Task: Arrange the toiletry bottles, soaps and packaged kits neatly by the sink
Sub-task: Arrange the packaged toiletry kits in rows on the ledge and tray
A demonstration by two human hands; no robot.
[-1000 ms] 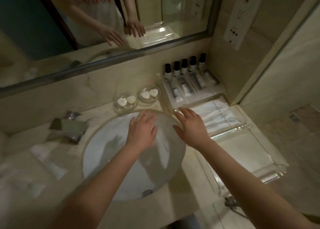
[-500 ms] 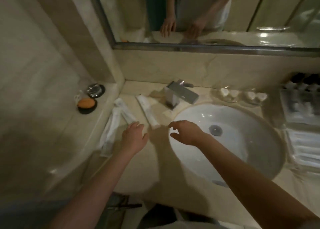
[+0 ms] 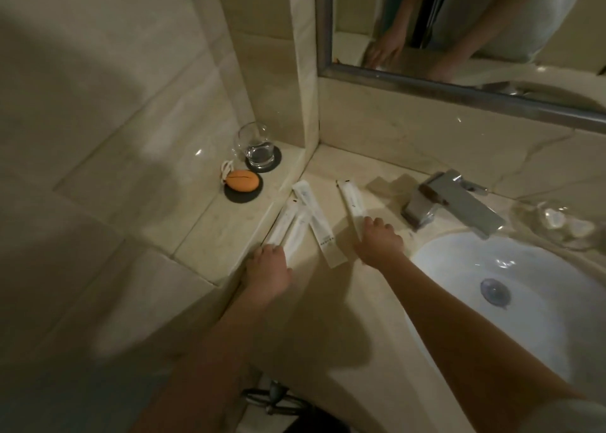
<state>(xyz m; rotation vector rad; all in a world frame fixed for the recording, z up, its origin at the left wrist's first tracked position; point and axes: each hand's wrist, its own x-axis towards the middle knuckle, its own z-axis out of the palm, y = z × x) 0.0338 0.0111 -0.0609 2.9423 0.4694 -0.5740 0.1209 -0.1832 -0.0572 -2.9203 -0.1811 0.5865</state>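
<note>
Several long white packaged kits lie on the marble counter left of the sink (image 3: 541, 268). Two of them (image 3: 288, 226) lie side by side along the raised ledge, and my left hand (image 3: 269, 272) curls its fingers onto their near ends. A third packet (image 3: 317, 226) lies loose between my hands. My right hand (image 3: 378, 240) closes its fingers over the near end of a fourth packet (image 3: 350, 199), which points toward the back wall. Small glass dishes with white soaps (image 3: 564, 226) show blurred at the far right.
A chrome faucet (image 3: 452, 203) stands just right of my right hand. On the raised ledge (image 3: 203, 209) to the left sit a drinking glass (image 3: 257, 147) and an orange oval object (image 3: 242, 180), each on a black coaster. The mirror (image 3: 459, 22) runs along the back wall.
The view swung from the right side of the sink to the left corner. Both hands travelled left and forward and now touch the ends of the white packets.
</note>
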